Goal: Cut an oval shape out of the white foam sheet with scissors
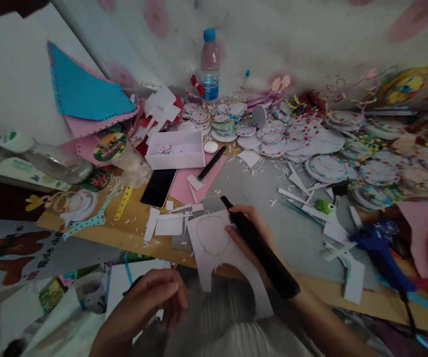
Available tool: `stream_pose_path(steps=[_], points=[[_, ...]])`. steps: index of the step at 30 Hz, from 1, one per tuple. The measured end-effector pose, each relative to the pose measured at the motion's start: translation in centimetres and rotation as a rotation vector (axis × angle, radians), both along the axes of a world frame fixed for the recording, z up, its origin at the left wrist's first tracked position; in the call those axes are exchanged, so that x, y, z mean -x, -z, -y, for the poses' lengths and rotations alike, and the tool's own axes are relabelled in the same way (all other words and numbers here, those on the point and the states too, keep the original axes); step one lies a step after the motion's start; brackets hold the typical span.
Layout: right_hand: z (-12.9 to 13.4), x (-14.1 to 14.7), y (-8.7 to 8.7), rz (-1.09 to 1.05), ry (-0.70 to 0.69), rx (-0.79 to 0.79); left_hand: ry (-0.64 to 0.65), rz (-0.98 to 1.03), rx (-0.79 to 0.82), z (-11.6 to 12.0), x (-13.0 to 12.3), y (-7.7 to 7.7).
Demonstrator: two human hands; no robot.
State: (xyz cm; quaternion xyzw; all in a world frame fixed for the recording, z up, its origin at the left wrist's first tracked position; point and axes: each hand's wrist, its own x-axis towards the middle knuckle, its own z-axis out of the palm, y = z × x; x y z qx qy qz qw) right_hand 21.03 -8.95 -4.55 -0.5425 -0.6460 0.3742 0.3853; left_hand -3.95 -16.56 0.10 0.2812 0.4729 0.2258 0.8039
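Note:
My right hand is wrapped round a black tool with a narrow tip that points up and left. Beneath its tip and my fingers lies a sheet of white paper with a curved cut-out edge and a faint drawn round outline. Part of the sheet hangs over the table's front edge. My left hand hovers left of the sheet, off the table edge, its fingers loosely curled and apart, with nothing visible in them.
White box, phone and black pen lie behind the sheet. A bottle stands at the back. Stacked decorated discs fill the back right; a blue glue gun lies right. Paper scraps are scattered about.

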Motion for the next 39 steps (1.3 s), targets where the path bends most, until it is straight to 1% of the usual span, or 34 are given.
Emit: stream_pose_path(steps=[1,3,5,6,7,8,9,11,13,15,17,19,22,24,26,28,32,35,37,39], points=[[-0.2,-0.4,-0.2,-0.022,0.055,-0.018,0.024,-0.012,-0.006,0.0,-0.1,0.0],[-0.4,-1.8,-0.4,-0.028,0.217,-0.081,0.082,-0.063,-0.048,-0.2,-0.8,0.3],[-0.4,-3.5,0.0,0.01,0.351,-0.124,0.133,-0.157,-0.135,-0.8,-2.4,0.6],[-0.2,-4.2,0.4,0.047,0.381,-0.125,0.148,-0.23,-0.207,-1.2,-3.5,0.8],[0.0,-4.8,0.7,0.095,0.401,-0.119,0.165,-0.314,-0.303,-1.7,-4.7,1.0],[0.3,-5.2,1.1,0.151,0.404,-0.107,0.178,-0.417,-0.434,-2.2,-6.0,1.4],[0.6,-5.5,1.4,0.21,0.399,-0.1,0.188,-0.537,-0.587,-2.7,-7.2,1.8],[1.2,-6.1,1.7,0.329,0.4,-0.139,0.257,-0.719,-0.913,-3.7,-9.3,2.9],[1.6,-6.8,1.5,0.397,0.429,-0.218,0.328,-0.834,-1.11,-4.6,-10.4,4.1],[1.9,-7.8,0.9,0.37,0.494,-0.255,0.366,-0.878,-1.205,-5.6,-10.6,5.0],[2.1,-8.6,0.1,0.277,0.534,-0.215,0.404,-0.871,-1.247,-6.8,-10.1,5.4],[2.3,-9.0,-0.6,0.207,0.509,-0.173,0.459,-0.849,-1.262,-8.1,-9.4,5.4],[2.3,-8.5,-1.0,0.198,0.385,-0.143,0.516,-0.842,-1.303,-9.8,-9.1,5.0],[2.1,-7.7,-0.8,0.21,0.274,-0.125,0.528,-0.898,-1.345,-10.3,-9.4,4.9],[1.9,-6.6,-0.4,0.205,0.192,-0.12,0.543,-0.981,-1.354,-10.1,-10.1,5.2],[1.8,-5.6,0.2,0.19,0.15,-0.131,0.549,-1.052,-1.32,-9.5,-10.7,5.8],[1.8,-4.0,1.2,0.234,0.141,-0.139,0.526,-1.134,-1.264,-8.3,-11.6,6.8],[1.8,-3.4,1.6,0.285,0.156,-0.217,0.521,-1.169,-1.238,-8.2,-12.1,7.1],[1.7,-3.1,1.7,0.297,0.144,-0.278,0.476,-1.217,-1.205,-8.2,-12.6,7.2],[1.5,-3.0,1.7,0.301,0.127,-0.303,0.416,-1.269,-1.173,-8.1,-13.2,7.1]])
